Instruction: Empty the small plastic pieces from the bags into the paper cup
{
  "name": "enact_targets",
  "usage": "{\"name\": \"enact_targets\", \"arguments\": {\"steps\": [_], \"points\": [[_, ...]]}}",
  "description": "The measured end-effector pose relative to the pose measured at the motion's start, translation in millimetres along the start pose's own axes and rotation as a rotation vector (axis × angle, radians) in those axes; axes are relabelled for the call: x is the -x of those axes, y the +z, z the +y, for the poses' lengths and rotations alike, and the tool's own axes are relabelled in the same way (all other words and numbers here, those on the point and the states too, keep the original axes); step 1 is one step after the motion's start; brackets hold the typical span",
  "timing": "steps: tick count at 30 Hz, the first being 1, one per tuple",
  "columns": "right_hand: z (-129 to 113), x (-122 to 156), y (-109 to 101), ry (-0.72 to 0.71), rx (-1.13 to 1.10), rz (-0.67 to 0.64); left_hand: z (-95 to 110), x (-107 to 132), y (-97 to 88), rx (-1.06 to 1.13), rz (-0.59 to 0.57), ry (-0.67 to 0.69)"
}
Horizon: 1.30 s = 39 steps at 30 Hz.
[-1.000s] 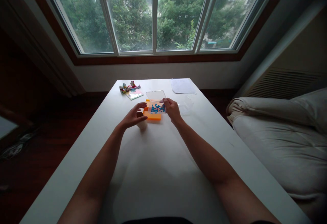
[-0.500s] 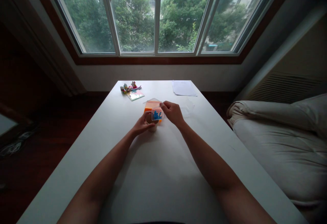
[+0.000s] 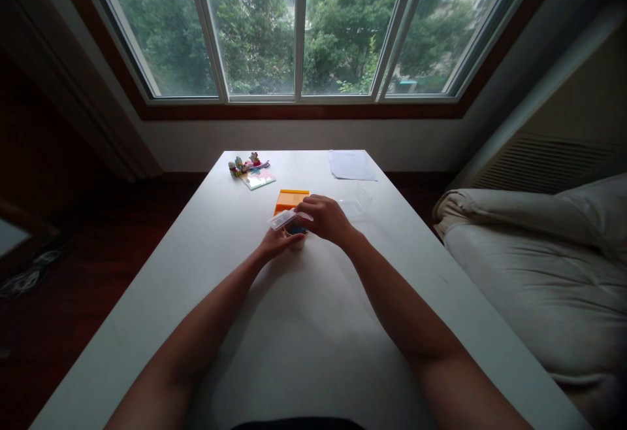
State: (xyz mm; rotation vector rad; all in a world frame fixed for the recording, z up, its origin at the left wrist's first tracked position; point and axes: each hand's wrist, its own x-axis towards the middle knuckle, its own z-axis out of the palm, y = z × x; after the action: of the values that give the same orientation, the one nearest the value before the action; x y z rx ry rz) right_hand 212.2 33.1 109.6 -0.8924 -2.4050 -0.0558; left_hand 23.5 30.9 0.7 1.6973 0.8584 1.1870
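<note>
You sit at a white table (image 3: 294, 332) that fills the lower middle of the frame, below a window (image 3: 300, 31) with trees behind it.

The clear case (image 3: 283, 219) is at the frame's centre, tipped over the mouth of a pale cup (image 3: 298, 245). Blue pieces (image 3: 296, 229) show at the cup's mouth, apparently inside it, so the tipping looks at least partly done. How many pieces are left in the case, you cannot tell from this angle, and the case is not yet set down.

Your left hand (image 3: 278, 243) curls around the cup, thumb on the near side. Your right hand (image 3: 324, 218) pinches the case with bent fingers; its exact grip is partly hidden. Of your 2 hands, neither is free.

Just behind them, near the centre, lies an orange box (image 3: 292, 199). To its right is a clear plastic container (image 3: 356, 202). Farther out, small figurines (image 3: 245, 166) and a shiny card (image 3: 259, 179) lie left of centre, and papers (image 3: 351, 165) lie right of centre. A pale couch (image 3: 519, 273) fills the right edge.
</note>
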Motion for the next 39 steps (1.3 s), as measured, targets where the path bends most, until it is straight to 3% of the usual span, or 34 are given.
{"name": "enact_targets", "arguments": {"steps": [7,12,19,23,26,30,34,39], "points": [[0.0,0.5,0.6,-0.104,0.014,0.038,-1.6,5.4,1.1,-0.076,0.038,-0.114],[2.0,0.8,0.4,-0.1,0.006,0.063,-1.7,3.6,1.9,-0.036,0.024,-0.087],[5.9,0.3,-3.1,0.021,-0.075,0.118,2.8,2.2,1.5,0.016,-0.002,-0.04],[12.7,-0.1,1.3,0.261,-0.207,0.254,0.0,4.4,-0.8,0.07,-0.023,-0.073],[32.0,2.7,18.0,0.5,-0.365,0.352,-7.2,3.2,-3.9,0.149,0.009,-0.108],[67.1,10.9,57.8,0.74,-0.655,0.405,-23.9,-1.9,-16.7,0.123,0.151,-0.19],[83.4,16.8,95.8,0.856,-0.85,0.28,-35.5,-4.2,-32.4,-0.185,0.302,-0.169],[74.0,16.8,117.3,0.846,-0.825,0.216,-29.5,-2.1,-34.8,-0.691,0.259,-0.081]]}}
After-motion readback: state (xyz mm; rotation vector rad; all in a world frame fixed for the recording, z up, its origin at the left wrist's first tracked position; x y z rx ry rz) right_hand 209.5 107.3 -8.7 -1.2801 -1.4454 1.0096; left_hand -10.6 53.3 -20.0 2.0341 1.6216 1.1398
